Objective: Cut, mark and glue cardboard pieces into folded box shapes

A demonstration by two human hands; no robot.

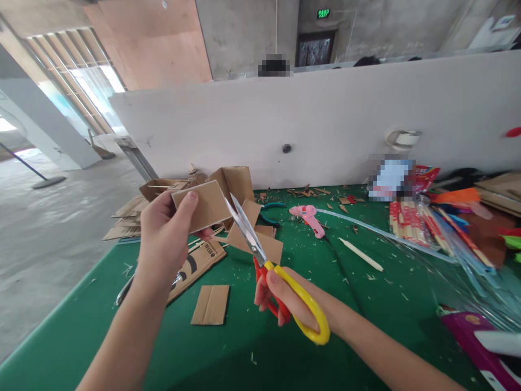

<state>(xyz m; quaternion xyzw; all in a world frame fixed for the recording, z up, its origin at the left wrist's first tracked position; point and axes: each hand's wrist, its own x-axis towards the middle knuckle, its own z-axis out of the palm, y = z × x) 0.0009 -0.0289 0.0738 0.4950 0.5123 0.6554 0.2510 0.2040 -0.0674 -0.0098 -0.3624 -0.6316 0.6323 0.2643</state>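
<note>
My left hand (169,228) pinches a rectangular cardboard piece (209,206) between thumb and fingers, above the green table. Scissors (254,247) with one yellow and one red handle are in my right hand (285,298), its fingers through the loops. The narrow blades point up and left, slightly apart, with their tips by the right edge of the held cardboard. Whether they touch it I cannot tell. A small square of cardboard (210,305) lies flat on the table below my hands. Behind the blades are a cardboard box (236,182) and loose cardboard pieces.
A pink glue gun (308,217) lies right of centre, near blue-handled pliers (271,213) and a pale stick (361,254). Packaged sticks (407,225) and a purple box (472,342) are at the right. A white partition (325,119) borders the table's back.
</note>
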